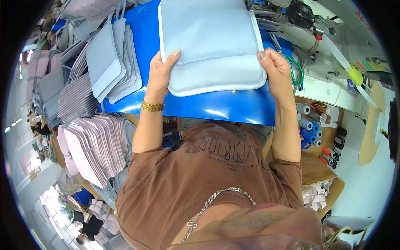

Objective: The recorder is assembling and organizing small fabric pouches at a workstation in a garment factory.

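Observation:
A light blue-grey fabric panel (212, 37) with pale bound edges, rounded corners and a pocket band along its near part is stretched between my hands. My left hand (161, 71) pinches its left edge, thumb on top. On the opposite edge, my right hand (276, 68) grips it the same way, thumb on top and fingers underneath. The panel's far end runs out of view. Beneath it lies a shiny blue work surface (196, 109). Just beyond my right hand rest scissors (296, 68) with green handles, blades pointing away.
Several similar grey panels (114, 58) overlap at the left of the blue surface. Stacked pink and grey pieces (96, 146) crowd the left side. A sewing machine (306, 21) stands far right. Thread spools (310, 129) and an open cardboard box (329, 183) are at lower right.

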